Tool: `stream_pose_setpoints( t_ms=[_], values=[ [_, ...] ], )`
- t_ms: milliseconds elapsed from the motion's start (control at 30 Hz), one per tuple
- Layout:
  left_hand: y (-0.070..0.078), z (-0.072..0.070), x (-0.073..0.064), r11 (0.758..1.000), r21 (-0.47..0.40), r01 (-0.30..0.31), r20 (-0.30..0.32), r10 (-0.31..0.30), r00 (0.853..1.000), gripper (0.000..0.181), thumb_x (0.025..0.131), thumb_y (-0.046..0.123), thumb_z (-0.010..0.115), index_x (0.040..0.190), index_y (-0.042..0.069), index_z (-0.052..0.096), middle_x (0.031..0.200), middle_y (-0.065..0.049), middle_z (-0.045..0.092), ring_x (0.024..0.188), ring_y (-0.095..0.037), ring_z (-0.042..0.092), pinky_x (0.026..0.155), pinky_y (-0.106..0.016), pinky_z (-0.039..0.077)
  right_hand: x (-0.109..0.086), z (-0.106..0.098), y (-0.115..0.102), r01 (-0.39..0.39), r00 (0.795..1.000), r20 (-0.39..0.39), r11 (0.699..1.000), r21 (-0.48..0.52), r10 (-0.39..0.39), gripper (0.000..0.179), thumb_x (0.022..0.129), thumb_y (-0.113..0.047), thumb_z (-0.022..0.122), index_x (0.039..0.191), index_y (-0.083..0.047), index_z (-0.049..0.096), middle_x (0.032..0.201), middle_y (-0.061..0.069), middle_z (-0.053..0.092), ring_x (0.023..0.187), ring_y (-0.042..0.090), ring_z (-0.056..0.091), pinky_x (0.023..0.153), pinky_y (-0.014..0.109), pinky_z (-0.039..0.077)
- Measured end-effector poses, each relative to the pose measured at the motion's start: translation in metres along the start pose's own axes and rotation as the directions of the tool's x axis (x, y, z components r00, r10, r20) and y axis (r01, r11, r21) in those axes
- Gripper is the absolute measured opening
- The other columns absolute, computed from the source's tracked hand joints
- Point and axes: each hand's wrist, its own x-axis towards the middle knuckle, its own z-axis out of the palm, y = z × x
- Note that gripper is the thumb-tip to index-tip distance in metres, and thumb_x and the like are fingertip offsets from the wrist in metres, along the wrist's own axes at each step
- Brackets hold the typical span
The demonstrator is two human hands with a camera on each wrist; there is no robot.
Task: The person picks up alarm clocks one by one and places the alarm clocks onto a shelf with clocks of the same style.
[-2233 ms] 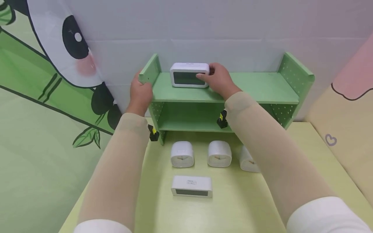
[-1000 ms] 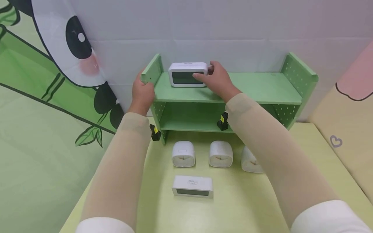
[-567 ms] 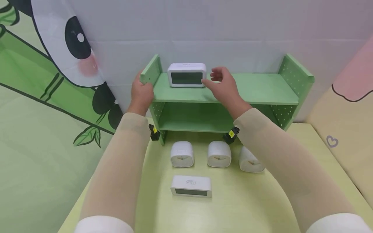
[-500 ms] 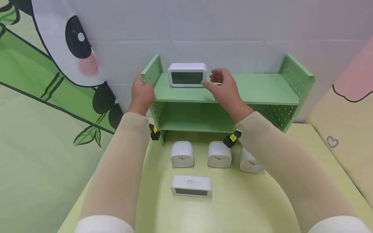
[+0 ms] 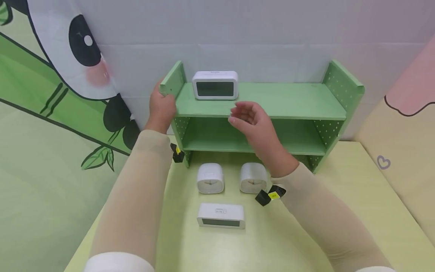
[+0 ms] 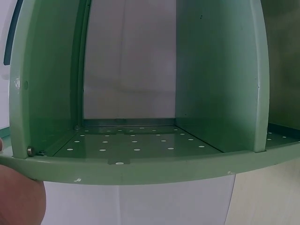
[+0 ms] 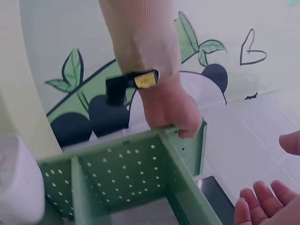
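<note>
My left hand (image 5: 162,109) grips the left side panel of a green two-tier shelf (image 5: 292,100), thumb on the front edge. The right wrist view also shows this left hand (image 7: 171,110) wrapped over the panel's edge. On the top board, near the left end, stands a white digital clock (image 5: 215,89) with a dark screen. My right hand (image 5: 259,132) hangs in front of the shelf, below and to the right of that clock, fingers loosely bent and holding nothing. Its curved fingers (image 7: 262,206) show at the right wrist view's lower right.
Two white rounded analog clocks, one on the left (image 5: 210,178) and one further right (image 5: 253,177), stand on the pale yellow table (image 5: 353,189) before the shelf. Closer lies a white block-shaped digital clock (image 5: 221,216). A grey wall sheet (image 5: 255,34) hangs behind the shelf.
My right hand has let go of the white digital clock on the top board, then moved down and toward me. The third analog clock is now hidden behind my right arm. My left hand keeps its grip.
</note>
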Motion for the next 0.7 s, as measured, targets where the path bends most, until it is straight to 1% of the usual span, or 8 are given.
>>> stream_pose_setpoints(
  t_ms=[100, 133, 233, 367, 433, 533, 700],
  values=[
    [0.000, 0.000, 0.000, 1.000, -0.011, 0.002, 0.006, -0.002, 1.000, 0.069, 0.100, 0.003, 0.036, 0.162, 0.034, 0.032, 0.153, -0.002, 0.047, 0.134, -0.023, 0.046, 0.114, -0.042, 0.037, -0.017, 0.002, 0.009, -0.028, 0.999, 0.016, 0.999, 0.046, 0.028, 0.046, 0.098, -0.007, 0.069, 0.140, -0.001, 0.050, 0.133, 0.015, 0.059, 0.123, 0.025, 0.056, 0.104, 0.034, 0.048],
    [0.000, 0.000, 0.000, 1.000, -0.010, 0.000, 0.005, 0.001, 1.000, 0.069, 0.100, 0.003, 0.036, 0.162, 0.034, 0.032, 0.153, -0.002, 0.047, 0.134, -0.023, 0.046, 0.114, -0.042, 0.037, -0.022, 0.002, 0.013, -0.038, 0.999, 0.022, 0.998, 0.055, 0.037, 0.046, 0.098, -0.007, 0.068, 0.140, 0.000, 0.050, 0.134, 0.016, 0.059, 0.123, 0.025, 0.056, 0.104, 0.034, 0.048],
    [0.000, -0.002, -0.001, 1.000, 0.005, -0.004, 0.001, 0.004, 1.000, 0.068, 0.100, 0.004, 0.035, 0.162, 0.034, 0.032, 0.152, -0.003, 0.048, 0.133, -0.022, 0.047, 0.113, -0.041, 0.037, -0.037, 0.005, 0.024, -0.065, 0.997, 0.033, 0.995, 0.077, 0.063, 0.040, 0.098, -0.006, 0.068, 0.135, 0.001, 0.052, 0.132, 0.015, 0.060, 0.124, 0.026, 0.056, 0.104, 0.034, 0.049],
    [0.000, -0.003, -0.001, 1.000, 0.017, -0.001, -0.004, 0.001, 1.000, 0.067, 0.101, 0.004, 0.035, 0.161, 0.035, 0.034, 0.150, -0.003, 0.049, 0.132, -0.023, 0.047, 0.112, -0.041, 0.039, -0.056, 0.010, 0.040, -0.113, 0.993, 0.042, 0.988, 0.102, 0.109, 0.034, 0.098, -0.003, 0.067, 0.129, 0.003, 0.054, 0.130, 0.018, 0.061, 0.121, 0.027, 0.058, 0.102, 0.033, 0.050],
    [0.000, -0.002, 0.000, 1.000, 0.015, 0.002, 0.000, -0.002, 1.000, 0.068, 0.101, 0.004, 0.035, 0.161, 0.035, 0.034, 0.151, -0.002, 0.048, 0.133, -0.023, 0.047, 0.113, -0.042, 0.038, -0.065, 0.013, 0.047, -0.138, 0.990, 0.042, 0.984, 0.113, 0.135, 0.034, 0.097, -0.002, 0.066, 0.128, 0.004, 0.054, 0.131, 0.022, 0.060, 0.120, 0.027, 0.059, 0.101, 0.032, 0.050],
    [0.000, -0.001, 0.000, 1.000, 0.015, -0.001, 0.000, 0.001, 1.000, 0.068, 0.101, 0.004, 0.035, 0.161, 0.035, 0.034, 0.152, -0.001, 0.048, 0.134, -0.022, 0.046, 0.114, -0.042, 0.037, -0.076, 0.015, 0.056, -0.169, 0.986, 0.030, 0.977, 0.128, 0.167, 0.033, 0.097, 0.000, 0.066, 0.127, 0.006, 0.054, 0.132, 0.026, 0.058, 0.121, 0.030, 0.059, 0.102, 0.032, 0.050],
    [0.000, 0.000, 0.000, 1.000, 0.010, -0.009, -0.001, 0.009, 1.000, 0.068, 0.100, 0.004, 0.035, 0.161, 0.033, 0.034, 0.152, -0.002, 0.048, 0.133, -0.022, 0.046, 0.114, -0.041, 0.036, -0.091, 0.015, 0.069, -0.200, 0.979, -0.006, 0.972, 0.124, 0.202, 0.032, 0.098, 0.001, 0.065, 0.127, 0.007, 0.054, 0.129, 0.021, 0.061, 0.120, 0.029, 0.059, 0.102, 0.031, 0.049]
  ],
)
